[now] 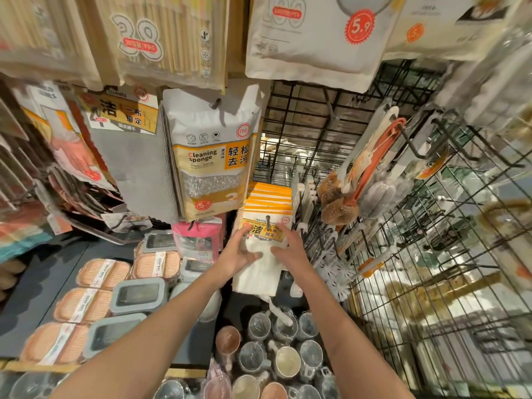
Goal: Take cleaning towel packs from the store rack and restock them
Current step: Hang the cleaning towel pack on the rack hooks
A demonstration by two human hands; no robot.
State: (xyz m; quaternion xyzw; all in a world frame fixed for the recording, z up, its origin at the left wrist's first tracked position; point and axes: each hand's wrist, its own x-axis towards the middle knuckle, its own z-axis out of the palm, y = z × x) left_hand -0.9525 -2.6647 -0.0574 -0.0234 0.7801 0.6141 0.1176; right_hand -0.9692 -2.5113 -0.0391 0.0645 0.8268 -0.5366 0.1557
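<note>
A row of cleaning towel packs (269, 201) with orange and white headers hangs on a black hook of the wire rack. The front pack (259, 272), white cloth under an orange label, is still on the hook tip. My left hand (240, 251) grips its left edge and my right hand (289, 247) grips its right edge, fingers curled over the label. Both forearms reach up from the bottom of the view.
A cleaning sponge pack (211, 156) hangs left of the towels, with a grey towel pack (126, 156) beside it. Brushes (371, 162) hang on the black wire grid (431, 254) at right. Soap boxes (100, 286) and cups (276, 349) lie on the shelf below.
</note>
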